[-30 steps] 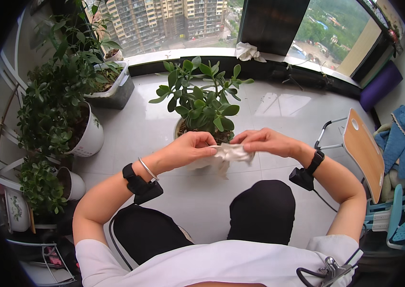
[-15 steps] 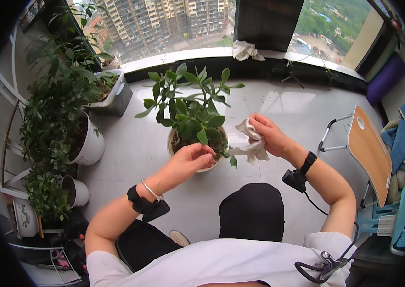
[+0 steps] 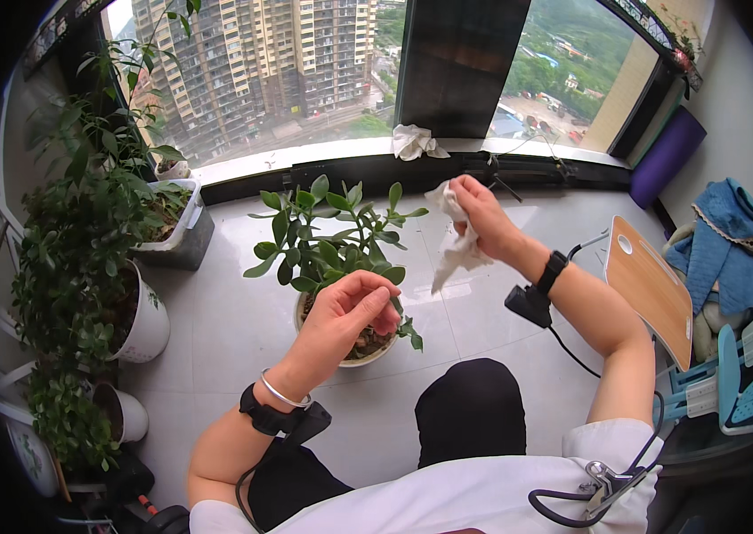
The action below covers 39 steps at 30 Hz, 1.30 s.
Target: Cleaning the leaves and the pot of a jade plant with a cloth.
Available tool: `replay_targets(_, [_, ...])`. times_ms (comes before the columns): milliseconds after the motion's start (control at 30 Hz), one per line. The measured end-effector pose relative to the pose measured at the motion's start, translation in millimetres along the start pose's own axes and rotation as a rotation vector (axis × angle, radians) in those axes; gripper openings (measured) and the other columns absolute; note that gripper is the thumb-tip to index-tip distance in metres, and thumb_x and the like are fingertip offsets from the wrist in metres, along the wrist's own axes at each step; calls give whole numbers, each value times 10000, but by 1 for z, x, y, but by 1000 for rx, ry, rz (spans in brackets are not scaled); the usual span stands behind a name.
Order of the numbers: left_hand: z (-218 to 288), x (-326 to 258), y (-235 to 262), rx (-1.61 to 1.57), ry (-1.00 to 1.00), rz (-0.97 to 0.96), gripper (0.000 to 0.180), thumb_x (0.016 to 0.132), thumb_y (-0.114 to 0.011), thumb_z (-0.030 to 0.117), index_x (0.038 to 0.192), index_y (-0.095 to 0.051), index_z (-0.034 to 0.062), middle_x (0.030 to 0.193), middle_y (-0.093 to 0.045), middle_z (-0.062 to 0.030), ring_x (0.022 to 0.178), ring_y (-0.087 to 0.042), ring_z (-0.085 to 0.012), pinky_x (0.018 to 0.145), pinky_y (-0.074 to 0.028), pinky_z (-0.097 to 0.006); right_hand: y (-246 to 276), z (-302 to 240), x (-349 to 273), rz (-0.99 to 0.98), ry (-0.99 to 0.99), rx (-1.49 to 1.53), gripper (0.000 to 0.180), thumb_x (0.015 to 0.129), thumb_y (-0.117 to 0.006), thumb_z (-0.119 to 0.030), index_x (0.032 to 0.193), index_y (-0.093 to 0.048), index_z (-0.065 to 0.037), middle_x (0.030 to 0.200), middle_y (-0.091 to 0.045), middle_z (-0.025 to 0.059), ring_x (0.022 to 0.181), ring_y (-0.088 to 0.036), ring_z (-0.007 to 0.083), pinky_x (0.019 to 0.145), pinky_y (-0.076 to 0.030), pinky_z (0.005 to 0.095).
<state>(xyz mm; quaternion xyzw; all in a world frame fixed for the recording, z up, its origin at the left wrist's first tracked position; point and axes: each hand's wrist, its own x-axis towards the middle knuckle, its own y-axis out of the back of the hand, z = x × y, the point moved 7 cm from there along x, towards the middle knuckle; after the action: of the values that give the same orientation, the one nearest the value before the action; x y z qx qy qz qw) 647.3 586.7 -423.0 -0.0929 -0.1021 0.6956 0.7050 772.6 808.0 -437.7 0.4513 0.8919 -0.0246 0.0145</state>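
On the tiled floor (image 3: pixel 225 320) ahead, a potted succulent (image 3: pixel 332 245) stands; the left hand (image 3: pixel 350 311) curls loosely over its leaves, gripping nothing visible. Far right, the right hand (image 3: pixel 479 214) clutches a white cloth (image 3: pixel 455 245). Bigger potted plants (image 3: pixel 83 258) crowd the left.

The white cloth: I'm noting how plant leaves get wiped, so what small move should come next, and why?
Probably bring the right hand down so the white cloth meets a leaf of the potted plant. The cloth is raised clear of the leaves, beside the plant's right edge, while the left hand is curled low among the leaves above the pot, seemingly steadying one.
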Motion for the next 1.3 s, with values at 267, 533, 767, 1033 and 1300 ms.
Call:
replay_targets(267, [3, -1, 31, -218, -81, 69, 127, 950, -495, 132, 990, -554, 27, 788, -587, -57, 740, -585, -149, 699, -490, -279, 9, -29, 44, 27, 104, 23, 217, 969, -485, -267, 972, -562, -64, 885, -563, -18, 800, -507, 71, 731, -444, 248])
replay_targets(533, [53, 4, 61, -397, -152, 79, 121, 947, -506, 137, 968, -557, 29, 744, -600, -52, 699, -601, -148, 675, -502, -275, -9, -150, 76, 107, 261, -298, 229, 959, -510, -289, 942, -550, -64, 812, -528, -25, 750, -477, 54, 658, -421, 228])
replay_targets(767, [126, 38, 74, -226, -213, 101, 118, 947, -516, 156, 975, -556, 49, 727, -593, -35, 666, -593, -127, 646, -488, -242, 11, -262, 95, 131, 463, -303, 257, 940, -551, -214, 1124, -520, -37, 946, -560, 14, 841, -517, 69, 736, -446, 214])
replay_targets(1033, [147, 114, 50, 59, -230, 103, 128, 945, -517, 154, 992, -556, 42, 755, -595, -37, 677, -584, -121, 656, -486, -246, 96, -263, 144, 49, 405, -162, 210, 951, -506, -168, 1110, -564, -44, 932, -598, 13, 820, -579, 101, 733, -495, 266])
replay_targets(1300, [162, 197, 36, 238, -193, 215, 156, 947, -519, 174, 1012, -559, 38, 788, -593, -31, 708, -589, -112, 683, -483, -252, 132, -296, 214, 37, 669, -451, 197, 882, -631, -199, 970, -665, -27, 841, -642, 0, 793, -567, 56, 694, -465, 231])
